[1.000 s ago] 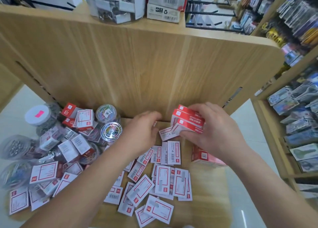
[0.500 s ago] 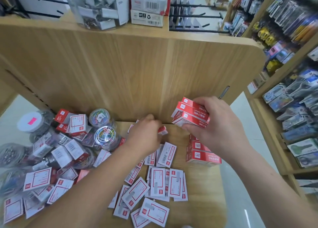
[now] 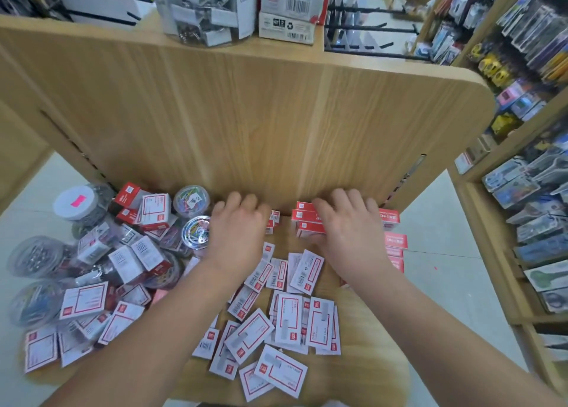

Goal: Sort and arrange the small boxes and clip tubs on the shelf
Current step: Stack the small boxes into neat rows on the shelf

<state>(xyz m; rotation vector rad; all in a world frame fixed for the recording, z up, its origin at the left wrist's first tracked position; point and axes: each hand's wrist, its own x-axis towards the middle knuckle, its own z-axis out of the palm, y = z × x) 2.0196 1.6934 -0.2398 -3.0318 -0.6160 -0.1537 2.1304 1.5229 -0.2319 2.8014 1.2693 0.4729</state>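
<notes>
Here, in the head view, the right hand (image 3: 347, 228) lies over a stack of red boxes (image 3: 307, 223). Its fingers are folded across the top and far side, clamping the stack where the shelf (image 3: 368, 329) meets the back panel (image 3: 261, 124). More red boxes (image 3: 396, 242) sit just outside that wrist. The left hand (image 3: 238, 234) is curled knuckles-up just beside the stack. A few little red boxes (image 3: 274, 217) sit in the gap between the two hands. Whether its fingertips pinch one is hidden, so I cannot tell.

Behind both wrists, loose white-faced boxes (image 3: 319, 323) lie scattered flat. Out past the left hand, clip tubs (image 3: 195, 230) are heaped with more boxes.

The cartons look light, stiff and smooth-sided, so a stack probably shears apart unless squeezed from opposite ends or faces. The tubs look like clear hard plastic, heavier and prone to rolling, and are likely best gripped round the lid or body.
</notes>
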